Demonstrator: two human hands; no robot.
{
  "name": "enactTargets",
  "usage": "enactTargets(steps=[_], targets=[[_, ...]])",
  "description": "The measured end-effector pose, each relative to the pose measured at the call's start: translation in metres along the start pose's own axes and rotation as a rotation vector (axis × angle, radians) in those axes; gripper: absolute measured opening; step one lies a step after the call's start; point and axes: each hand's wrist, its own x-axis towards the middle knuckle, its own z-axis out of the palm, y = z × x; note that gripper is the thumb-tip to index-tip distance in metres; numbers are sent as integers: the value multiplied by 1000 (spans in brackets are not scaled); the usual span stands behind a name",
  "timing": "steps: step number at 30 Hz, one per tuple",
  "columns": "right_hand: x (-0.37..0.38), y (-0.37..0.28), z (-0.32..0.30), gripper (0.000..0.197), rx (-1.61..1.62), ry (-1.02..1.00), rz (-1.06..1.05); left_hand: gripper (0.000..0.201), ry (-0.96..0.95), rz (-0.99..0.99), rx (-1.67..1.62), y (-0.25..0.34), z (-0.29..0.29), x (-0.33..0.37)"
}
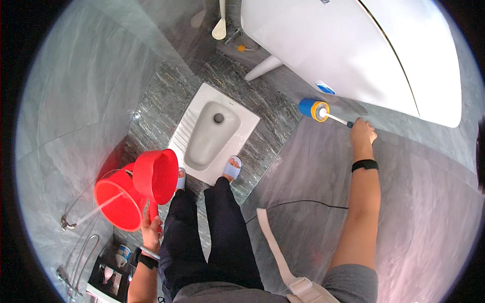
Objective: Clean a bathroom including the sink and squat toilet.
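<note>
My left hand [150, 231] is closed round the handle of a red water dipper [157, 177], at the left of my legs. The dipper is up beside a red bucket [112, 196], overlapping part of it in view. A stream of water runs into the bucket from a wall tap [68, 223]. Reaching out to the right, my right hand [362, 132] grips the dark end of a toilet brush [337, 119] with a white handle. The brush's head end is at a blue, yellow-rimmed holder [306, 107] by the wall; its bristles are hidden.
A squat toilet [247, 121] is set in the dark tiled floor, with my slippered feet at its near end. A large white fixture [348, 45] juts out at upper right. At lower left stand a black rack [108, 278] and a small bottle [123, 255].
</note>
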Motion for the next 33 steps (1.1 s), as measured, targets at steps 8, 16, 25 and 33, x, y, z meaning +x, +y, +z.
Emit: enactTargets(steps=[8, 16, 25, 33], targets=[[17, -20, -28, 31, -118, 27, -108, 46, 91, 37, 22, -3, 1, 2], [14, -58, -24, 30, -181, -19, -114, 46, 105, 24, 20, 4, 7, 2], [5, -60, -11, 28, -203, -70, -190, 47, 78, -3, 16, 7, 7, 0], [13, -41, -13, 28, -199, -9, -320, 59, -304, 776, 672, 58, 131, 21]])
